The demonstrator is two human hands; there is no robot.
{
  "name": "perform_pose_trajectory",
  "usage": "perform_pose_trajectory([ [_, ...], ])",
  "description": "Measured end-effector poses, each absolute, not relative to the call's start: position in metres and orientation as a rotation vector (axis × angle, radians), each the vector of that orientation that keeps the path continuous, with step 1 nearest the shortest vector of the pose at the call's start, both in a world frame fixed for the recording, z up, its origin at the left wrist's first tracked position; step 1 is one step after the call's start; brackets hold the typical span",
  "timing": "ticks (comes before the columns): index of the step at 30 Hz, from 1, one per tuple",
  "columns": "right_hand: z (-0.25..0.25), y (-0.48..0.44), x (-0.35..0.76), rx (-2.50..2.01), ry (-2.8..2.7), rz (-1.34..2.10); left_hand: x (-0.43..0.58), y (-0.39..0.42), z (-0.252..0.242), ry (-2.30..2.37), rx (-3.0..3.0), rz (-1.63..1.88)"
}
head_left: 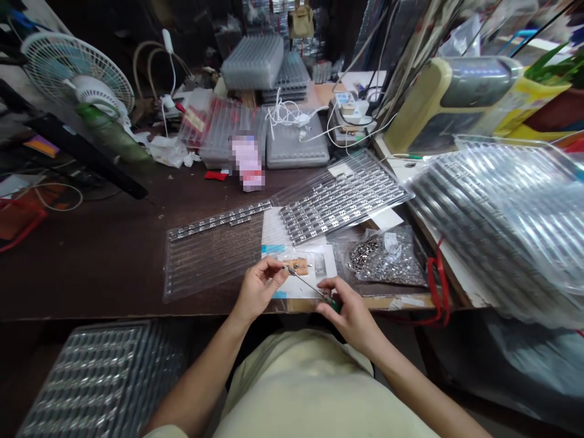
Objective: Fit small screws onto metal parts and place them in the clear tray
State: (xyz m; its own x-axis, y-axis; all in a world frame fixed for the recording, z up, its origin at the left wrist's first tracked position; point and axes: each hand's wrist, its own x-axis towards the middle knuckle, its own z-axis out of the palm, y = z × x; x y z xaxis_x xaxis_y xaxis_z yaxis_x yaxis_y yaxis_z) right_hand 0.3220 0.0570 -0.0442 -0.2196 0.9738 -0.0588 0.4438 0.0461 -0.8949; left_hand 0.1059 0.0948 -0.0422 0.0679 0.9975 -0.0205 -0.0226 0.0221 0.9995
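Observation:
My right hand (347,311) is closed around the green handle of a screwdriver (306,282), whose thin shaft points up and left. At its tip, my left hand (261,288) pinches a small metal part (286,268), mostly hidden by the fingers. Just beyond lies a small tan block (298,265) on a white sheet (295,289) with blue tape. Left of the hands is a clear ridged tray (207,267) with metal parts along its far rows. A fuller tray of metal parts (342,201) lies behind, and a clear bag of small metal pieces (392,258) sits to the right.
Stacked clear trays (497,213) crowd the right side; more filled trays (86,377) stand low at left. A phone-like pink object (249,163), white cables (292,114) and plastic boxes (228,131) lie at the back. A fan (86,73) stands far left. Red straps (441,292) hang at the table edge.

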Motion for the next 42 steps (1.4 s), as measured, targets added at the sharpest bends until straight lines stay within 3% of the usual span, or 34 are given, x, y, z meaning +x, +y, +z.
perform_pose_trajectory([
  [6,-0.049,0.057,0.323,-1.436,-1.723,1.197,0.105,0.093,-0.046,1.164,1.231,1.148],
  [11,-0.050,0.056,0.323,-1.495,-1.721,0.992,0.106,0.092,-0.050,1.175,1.271,1.155],
  [24,-0.048,0.057,0.325,-1.368,-1.582,1.401,0.106,0.088,-0.046,1.169,1.263,1.160],
  [31,-0.050,0.048,0.323,-1.450,-1.688,0.924,0.111,0.088,-0.046,1.159,1.209,1.205],
  [42,-0.042,0.044,0.315,-1.297,-1.577,1.139,0.107,0.090,-0.035,1.028,1.326,1.251],
])
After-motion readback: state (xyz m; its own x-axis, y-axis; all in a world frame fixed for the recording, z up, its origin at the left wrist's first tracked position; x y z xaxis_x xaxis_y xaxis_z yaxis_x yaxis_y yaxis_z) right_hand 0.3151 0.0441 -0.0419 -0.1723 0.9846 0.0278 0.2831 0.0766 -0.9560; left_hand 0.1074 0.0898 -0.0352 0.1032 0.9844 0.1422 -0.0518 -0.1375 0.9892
